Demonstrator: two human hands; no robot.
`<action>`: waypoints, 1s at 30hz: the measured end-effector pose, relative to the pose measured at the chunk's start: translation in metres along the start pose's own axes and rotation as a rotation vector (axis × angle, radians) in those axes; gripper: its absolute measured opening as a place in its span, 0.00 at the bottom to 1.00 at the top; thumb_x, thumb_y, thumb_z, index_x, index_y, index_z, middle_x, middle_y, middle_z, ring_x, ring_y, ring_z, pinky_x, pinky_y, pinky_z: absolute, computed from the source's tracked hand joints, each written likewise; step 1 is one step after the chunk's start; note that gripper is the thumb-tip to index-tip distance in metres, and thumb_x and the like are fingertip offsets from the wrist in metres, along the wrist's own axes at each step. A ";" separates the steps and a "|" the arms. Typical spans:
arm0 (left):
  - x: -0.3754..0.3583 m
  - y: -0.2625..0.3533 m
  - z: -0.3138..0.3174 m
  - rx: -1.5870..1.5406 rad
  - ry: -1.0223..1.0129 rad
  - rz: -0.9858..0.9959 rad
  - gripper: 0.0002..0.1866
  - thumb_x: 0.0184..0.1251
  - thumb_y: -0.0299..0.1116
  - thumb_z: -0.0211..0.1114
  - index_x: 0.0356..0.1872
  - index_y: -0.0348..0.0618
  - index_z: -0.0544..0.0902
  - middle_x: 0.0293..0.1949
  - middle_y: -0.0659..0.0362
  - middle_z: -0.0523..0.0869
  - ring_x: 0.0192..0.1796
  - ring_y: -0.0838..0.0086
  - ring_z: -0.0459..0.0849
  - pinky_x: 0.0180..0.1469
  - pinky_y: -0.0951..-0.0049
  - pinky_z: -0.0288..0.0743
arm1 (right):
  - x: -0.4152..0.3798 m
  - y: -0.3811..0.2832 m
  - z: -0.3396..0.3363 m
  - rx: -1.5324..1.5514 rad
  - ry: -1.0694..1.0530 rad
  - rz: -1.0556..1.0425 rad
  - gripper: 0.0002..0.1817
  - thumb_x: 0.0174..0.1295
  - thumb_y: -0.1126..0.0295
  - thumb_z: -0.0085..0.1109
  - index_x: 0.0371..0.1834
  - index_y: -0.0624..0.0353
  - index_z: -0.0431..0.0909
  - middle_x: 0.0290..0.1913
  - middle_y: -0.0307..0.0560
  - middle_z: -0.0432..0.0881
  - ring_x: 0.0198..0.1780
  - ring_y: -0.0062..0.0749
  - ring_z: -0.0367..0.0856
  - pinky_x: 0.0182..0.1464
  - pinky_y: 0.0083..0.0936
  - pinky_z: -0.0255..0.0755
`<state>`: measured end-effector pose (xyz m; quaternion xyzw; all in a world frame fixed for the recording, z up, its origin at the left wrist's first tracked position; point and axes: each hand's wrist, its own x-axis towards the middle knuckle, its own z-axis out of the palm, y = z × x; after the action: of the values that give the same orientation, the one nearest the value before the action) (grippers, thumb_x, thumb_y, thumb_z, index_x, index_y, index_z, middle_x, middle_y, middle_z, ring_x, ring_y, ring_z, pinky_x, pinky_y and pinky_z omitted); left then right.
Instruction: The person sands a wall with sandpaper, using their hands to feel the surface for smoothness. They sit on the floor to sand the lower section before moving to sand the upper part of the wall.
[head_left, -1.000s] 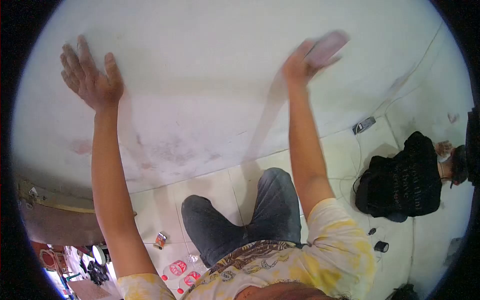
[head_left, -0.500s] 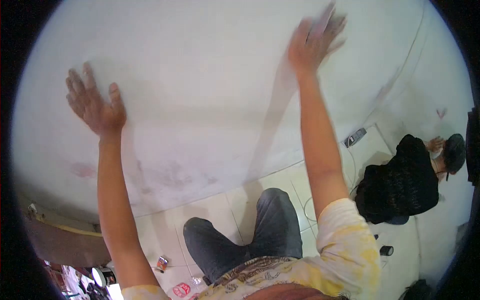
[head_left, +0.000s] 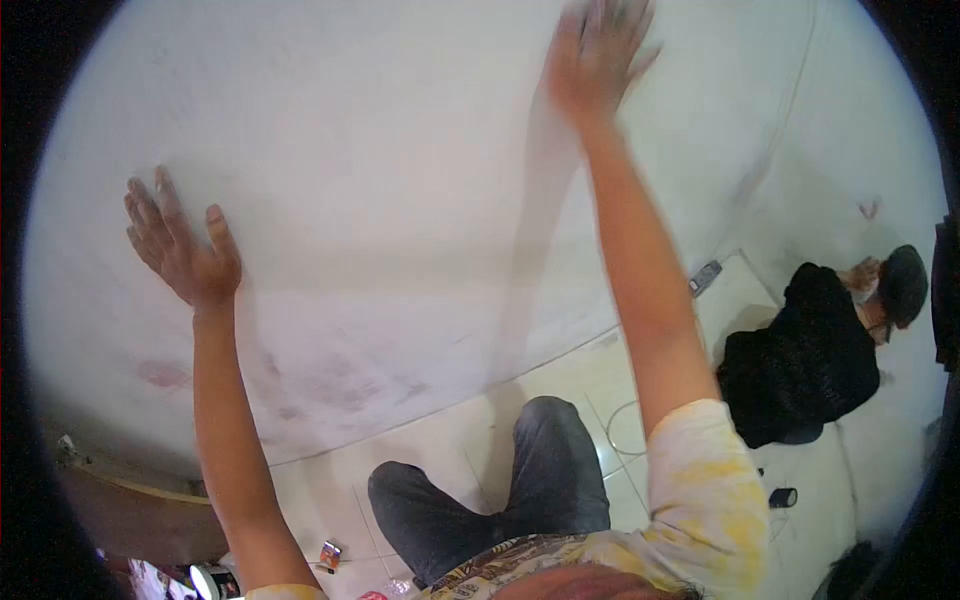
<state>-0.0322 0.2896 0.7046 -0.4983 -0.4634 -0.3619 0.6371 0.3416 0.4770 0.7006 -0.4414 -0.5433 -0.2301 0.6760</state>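
My left hand (head_left: 188,248) lies with its fingers spread against the white wall (head_left: 380,200) at the left, holding nothing. Higher up and to the right, my right hand (head_left: 595,68) is on or close to the same wall, fingers apart and somewhat blurred. Something thin may lie along its fingers, but the blur hides what it is. Faint reddish and grey smudges mark the wall low down, to the right of my left forearm.
At the right a person in black clothes and a cap (head_left: 805,355) crouches by the wall. A power strip (head_left: 706,278) with a cable lies near the floor corner. A dark roll (head_left: 783,497) and a small packet (head_left: 330,555) are on the tiles. A brown curved panel (head_left: 140,515) stands lower left.
My right hand has moved left and up in the view. My left hand appears lower, as the whole view has shifted slightly. Both hands keep their fingers apart.
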 end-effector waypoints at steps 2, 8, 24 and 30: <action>0.000 0.005 0.002 -0.013 0.002 0.003 0.33 0.75 0.58 0.43 0.76 0.55 0.61 0.77 0.55 0.57 0.79 0.59 0.53 0.77 0.48 0.42 | 0.042 0.000 0.009 -0.070 0.067 -0.045 0.33 0.74 0.57 0.36 0.79 0.56 0.48 0.80 0.58 0.44 0.81 0.53 0.38 0.75 0.62 0.29; 0.001 0.006 0.007 -0.015 -0.003 -0.022 0.33 0.76 0.57 0.42 0.76 0.54 0.61 0.77 0.54 0.58 0.78 0.58 0.54 0.76 0.48 0.43 | -0.071 0.020 0.001 0.071 -0.088 -0.194 0.36 0.70 0.52 0.42 0.80 0.50 0.48 0.80 0.62 0.41 0.79 0.63 0.38 0.71 0.72 0.27; 0.001 0.011 0.021 -0.022 -0.029 -0.030 0.32 0.75 0.53 0.45 0.76 0.55 0.61 0.77 0.53 0.58 0.79 0.57 0.53 0.76 0.48 0.43 | -0.016 0.070 0.001 -0.022 -0.037 -0.174 0.35 0.74 0.51 0.35 0.80 0.54 0.44 0.79 0.62 0.46 0.80 0.55 0.41 0.75 0.61 0.29; 0.004 0.011 0.007 -0.010 -0.027 -0.028 0.32 0.76 0.53 0.44 0.76 0.53 0.60 0.77 0.53 0.57 0.79 0.57 0.52 0.77 0.48 0.42 | 0.147 0.107 0.007 -0.011 0.164 0.162 0.32 0.76 0.52 0.34 0.79 0.51 0.49 0.78 0.60 0.52 0.80 0.51 0.44 0.78 0.50 0.37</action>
<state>-0.0227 0.2990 0.7058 -0.5000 -0.4769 -0.3664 0.6231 0.4673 0.5613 0.8018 -0.4673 -0.4477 -0.2131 0.7320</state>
